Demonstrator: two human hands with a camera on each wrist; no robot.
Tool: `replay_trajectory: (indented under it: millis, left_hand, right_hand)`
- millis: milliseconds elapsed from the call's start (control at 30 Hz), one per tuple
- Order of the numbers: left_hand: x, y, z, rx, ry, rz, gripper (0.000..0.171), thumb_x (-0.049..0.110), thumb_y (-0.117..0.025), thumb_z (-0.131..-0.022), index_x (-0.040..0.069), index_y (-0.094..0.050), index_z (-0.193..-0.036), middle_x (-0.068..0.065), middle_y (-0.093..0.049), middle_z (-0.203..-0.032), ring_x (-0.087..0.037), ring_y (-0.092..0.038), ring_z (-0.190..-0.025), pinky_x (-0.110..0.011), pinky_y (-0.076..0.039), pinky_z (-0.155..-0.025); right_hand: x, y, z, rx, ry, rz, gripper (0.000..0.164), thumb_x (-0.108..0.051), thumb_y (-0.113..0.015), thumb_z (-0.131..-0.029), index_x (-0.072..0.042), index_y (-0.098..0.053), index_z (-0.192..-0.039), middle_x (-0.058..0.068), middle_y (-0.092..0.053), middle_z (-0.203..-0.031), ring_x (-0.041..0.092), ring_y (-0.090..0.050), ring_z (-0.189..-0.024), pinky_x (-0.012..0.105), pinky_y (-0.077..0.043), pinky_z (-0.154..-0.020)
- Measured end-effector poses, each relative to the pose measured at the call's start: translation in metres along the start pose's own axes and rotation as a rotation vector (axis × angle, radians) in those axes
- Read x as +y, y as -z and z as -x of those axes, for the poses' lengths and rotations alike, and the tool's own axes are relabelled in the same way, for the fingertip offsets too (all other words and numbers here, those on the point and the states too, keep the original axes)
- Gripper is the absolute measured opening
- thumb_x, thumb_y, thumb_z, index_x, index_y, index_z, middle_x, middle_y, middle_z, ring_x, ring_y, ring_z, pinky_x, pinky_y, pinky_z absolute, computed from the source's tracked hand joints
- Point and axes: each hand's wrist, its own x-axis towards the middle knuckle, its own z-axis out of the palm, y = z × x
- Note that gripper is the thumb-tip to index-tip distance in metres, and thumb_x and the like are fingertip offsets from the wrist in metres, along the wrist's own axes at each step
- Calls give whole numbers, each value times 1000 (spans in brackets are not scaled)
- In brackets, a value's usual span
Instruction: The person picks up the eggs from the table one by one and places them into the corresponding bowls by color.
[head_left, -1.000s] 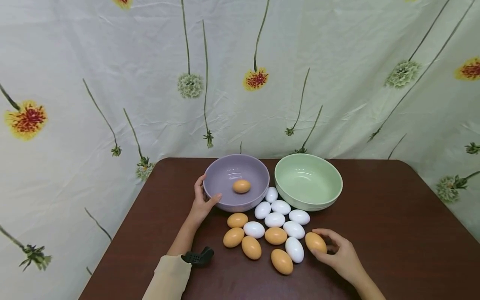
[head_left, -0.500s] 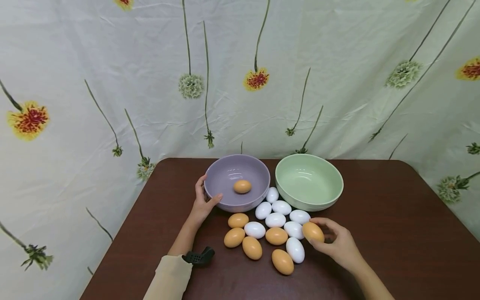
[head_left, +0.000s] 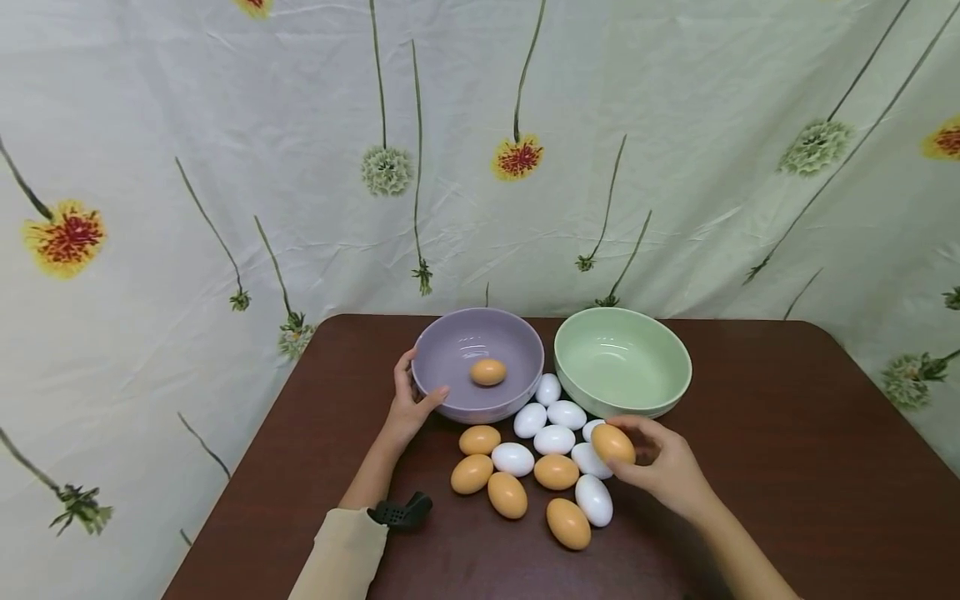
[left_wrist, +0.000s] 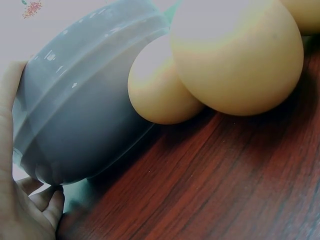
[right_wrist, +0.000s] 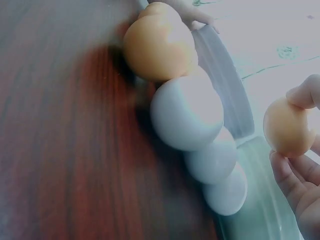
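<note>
With its thumb near the front rim and fingers round the side, my left hand (head_left: 407,407) holds the purple bowl (head_left: 457,403). One brown egg (head_left: 488,372) lies inside that bowl. My right hand (head_left: 667,467) pinches another brown egg (head_left: 612,444) between thumb and fingertips; the right wrist view shows this egg (right_wrist: 287,127) raised off the table. Below it, white eggs (head_left: 594,500) are partly covered in the head view. Several white eggs (head_left: 554,439) and brown eggs (head_left: 507,496) lie loosely grouped in front of the bowls.
A green bowl (head_left: 622,367) stands right of the purple one, with white eggs close to its near side. Both bowls are near the back edge of the dark brown table (head_left: 787,433). Behind hangs a flowered cloth (head_left: 450,208).
My right hand has lifted the brown egg and carried it up and left, over the white eggs towards the bowls. The left hand stays on the purple bowl.
</note>
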Motion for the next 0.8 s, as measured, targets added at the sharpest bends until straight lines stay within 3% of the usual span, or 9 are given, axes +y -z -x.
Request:
replay_trajectory:
  millis: [67,300,500,800]
  left_hand:
    - [0,0,0,-2,-6,8,83,7,-62,-90,14,-7,-151,-25,-20,-152,-37,-30,-136,-48,-28,-107]
    - [0,0,1,-2,-14,26,84,6,-62,-89,13,-6,-151,-25,-21,-151,-37,-31,-135,-33,-34,-103]
    - [1,0,1,0,-12,31,84,5,-62,-89,13,-6,-151,-25,-20,-151,-38,-30,-136,-49,-29,-107]
    - [3,0,3,-2,-8,28,82,5,-62,-90,14,-8,-151,-25,-20,-152,-38,-28,-137,-51,-27,-107]
  right_hand:
    - [-1,-1,-4,-10,5,-7,43,1,-78,-77,2,-64,-118,13,-66,-106,11,-65,-82,25,-53,-72]
    - [-6,-8,-13,-41,-3,-50,43,1,-77,-78,4,-63,-119,15,-65,-105,14,-66,-80,27,-53,-70]
    - [-13,-14,-21,-55,24,-56,41,0,-78,-78,0,-65,-117,14,-65,-105,14,-65,-78,29,-53,-66]
    - [-18,-21,-35,-80,36,-50,41,-3,-79,-78,-2,-66,-117,8,-66,-106,11,-59,-95,27,-51,-79]
